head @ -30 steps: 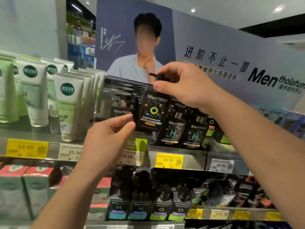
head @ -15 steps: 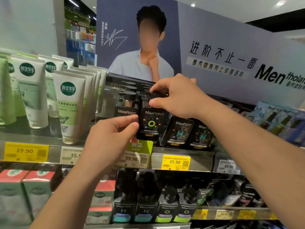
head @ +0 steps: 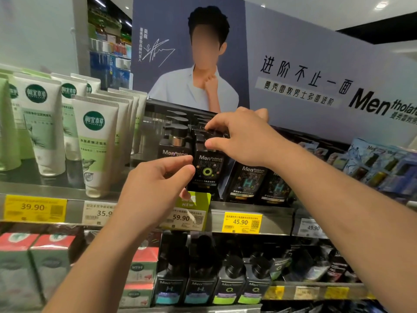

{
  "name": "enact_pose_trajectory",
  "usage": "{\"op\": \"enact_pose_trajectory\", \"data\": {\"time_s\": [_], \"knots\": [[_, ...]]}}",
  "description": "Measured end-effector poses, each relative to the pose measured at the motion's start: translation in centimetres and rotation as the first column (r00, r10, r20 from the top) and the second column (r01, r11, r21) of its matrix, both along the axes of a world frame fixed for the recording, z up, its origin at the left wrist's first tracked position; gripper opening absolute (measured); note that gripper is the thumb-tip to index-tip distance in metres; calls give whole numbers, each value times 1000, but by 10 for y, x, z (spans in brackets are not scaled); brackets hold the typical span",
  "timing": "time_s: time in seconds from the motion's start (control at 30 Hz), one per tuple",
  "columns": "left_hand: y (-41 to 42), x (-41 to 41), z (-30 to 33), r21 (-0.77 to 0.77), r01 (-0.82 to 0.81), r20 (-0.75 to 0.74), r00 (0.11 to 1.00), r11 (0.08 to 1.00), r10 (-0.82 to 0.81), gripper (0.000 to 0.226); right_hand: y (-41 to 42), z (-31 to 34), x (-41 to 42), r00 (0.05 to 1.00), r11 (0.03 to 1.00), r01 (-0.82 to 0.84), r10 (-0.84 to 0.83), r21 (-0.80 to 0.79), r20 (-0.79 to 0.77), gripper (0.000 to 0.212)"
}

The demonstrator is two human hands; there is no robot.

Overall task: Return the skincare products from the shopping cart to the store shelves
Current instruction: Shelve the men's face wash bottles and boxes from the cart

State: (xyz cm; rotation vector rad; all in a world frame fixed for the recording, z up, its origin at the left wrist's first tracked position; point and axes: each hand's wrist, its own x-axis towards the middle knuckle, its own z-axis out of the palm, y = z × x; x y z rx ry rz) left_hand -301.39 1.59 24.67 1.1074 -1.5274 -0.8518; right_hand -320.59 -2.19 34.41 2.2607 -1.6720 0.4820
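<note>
A black Mentholatum pump bottle (head: 208,171) with a green "O" mark stands on the upper shelf (head: 252,212), in front of a row of like black bottles. My right hand (head: 239,140) pinches its pump top from above. My left hand (head: 155,186) holds its lower left side with thumb and fingers. The bottle's base sits at the shelf's front edge, above the 59.90 price tag (head: 185,219). The shopping cart is out of view.
White and green face-wash tubes (head: 96,141) stand to the left. Black "H" bottles (head: 248,180) stand to the right, blue packets (head: 381,166) beyond. The lower shelf holds more black pump bottles (head: 228,288) and red-topped boxes (head: 52,263). A brand poster (head: 293,71) rises behind.
The black bottle came down from mid-air onto the upper shelf, with my right hand on its pump. My left hand moved up against its left side.
</note>
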Motion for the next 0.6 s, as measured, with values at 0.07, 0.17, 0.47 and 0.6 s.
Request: {"op": "enact_pose_trajectory", "data": {"time_s": [0.07,0.17,0.47,0.6], "knots": [[-1,-1,-1,-2,7,-26,1000,1000,-7,24,-1,-1,0,1000,1000,6,-6,-6,-24,41],[-1,-3,-3,-6,19,-50,999,1000,-20,22,0,0,0,999,1000,20,-20,-1,-48,45],[4,-10,-3,-34,60,-175,982,998,-65,16,19,3,-9,1000,998,22,-22,-56,9,41],[12,-21,3,-59,104,-205,972,993,-115,18,35,3,-20,997,990,-8,18,-144,71,31]]}}
